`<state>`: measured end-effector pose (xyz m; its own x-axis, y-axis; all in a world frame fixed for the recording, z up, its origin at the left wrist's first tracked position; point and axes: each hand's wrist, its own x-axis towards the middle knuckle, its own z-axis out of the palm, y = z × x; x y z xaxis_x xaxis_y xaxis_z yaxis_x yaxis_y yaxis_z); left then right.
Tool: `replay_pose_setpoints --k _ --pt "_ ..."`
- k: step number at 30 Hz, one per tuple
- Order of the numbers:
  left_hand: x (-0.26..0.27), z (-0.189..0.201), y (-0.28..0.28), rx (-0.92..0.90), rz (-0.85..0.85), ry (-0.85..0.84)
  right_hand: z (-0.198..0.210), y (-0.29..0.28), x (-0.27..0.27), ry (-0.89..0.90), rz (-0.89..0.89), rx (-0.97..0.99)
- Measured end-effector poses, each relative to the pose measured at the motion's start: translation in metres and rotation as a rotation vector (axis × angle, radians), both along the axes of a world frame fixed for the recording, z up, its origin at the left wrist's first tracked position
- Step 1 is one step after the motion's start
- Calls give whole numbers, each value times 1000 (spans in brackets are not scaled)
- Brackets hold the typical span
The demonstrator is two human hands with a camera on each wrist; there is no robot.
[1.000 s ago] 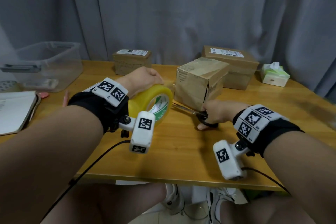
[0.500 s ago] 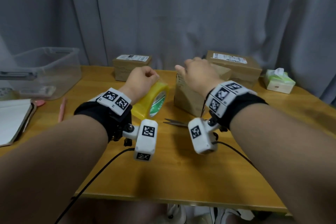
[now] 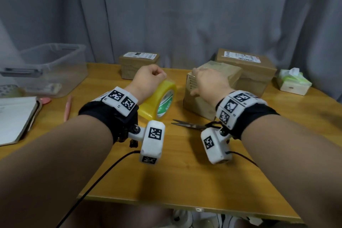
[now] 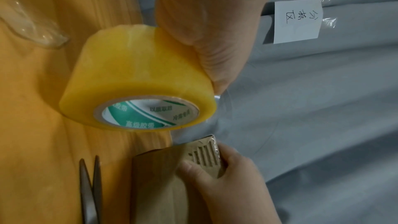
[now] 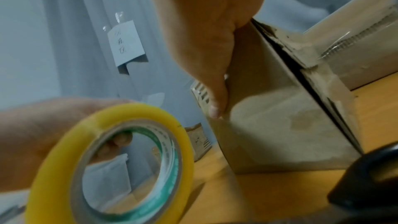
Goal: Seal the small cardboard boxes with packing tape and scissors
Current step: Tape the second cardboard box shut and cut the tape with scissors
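Observation:
My left hand (image 3: 148,79) grips the yellow roll of packing tape (image 3: 161,98) from above, holding it on edge just over the wooden table (image 3: 185,177). In the left wrist view the tape roll (image 4: 137,81) shows its green-printed core. My right hand (image 3: 209,83) holds the small cardboard box (image 3: 198,105), with fingers over its top and the thumb on its near left side (image 4: 189,168). The box (image 5: 280,117) has a dark open seam along one edge. The scissors (image 3: 190,125) lie flat on the table in front of the box, blades slightly apart, with no hand on them.
Two more labelled cardboard boxes (image 3: 138,65) (image 3: 248,68) stand at the back. A tissue box (image 3: 292,83) sits at the far right. On the left are a clear plastic bin (image 3: 46,68), a notebook (image 3: 16,116) and a pink pen (image 3: 67,107). A grey curtain hangs behind.
My right hand has let go of the scissors, left them on the table and moved up onto the box. My left hand has carried the tape roll slightly further away.

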<state>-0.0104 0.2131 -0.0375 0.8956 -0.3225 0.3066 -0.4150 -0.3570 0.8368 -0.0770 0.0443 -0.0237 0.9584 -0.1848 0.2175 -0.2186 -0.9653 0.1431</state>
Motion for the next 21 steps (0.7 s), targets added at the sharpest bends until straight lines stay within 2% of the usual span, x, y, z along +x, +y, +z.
replay_pose_setpoints --k 7,10,15,18,21 --pt "-12 4 9 48 -58 -20 14 -47 -60 57 200 239" --pt "-17 8 10 47 -69 -23 16 -50 -75 113 263 319" --pt "-25 15 -1 56 -90 -33 3 -35 -59 24 187 171" --pt "-32 17 -7 51 -110 -38 -3 -29 -58 77 149 74" --pt "-37 19 -12 40 -127 -42 -5 -29 -62 112 198 -9"
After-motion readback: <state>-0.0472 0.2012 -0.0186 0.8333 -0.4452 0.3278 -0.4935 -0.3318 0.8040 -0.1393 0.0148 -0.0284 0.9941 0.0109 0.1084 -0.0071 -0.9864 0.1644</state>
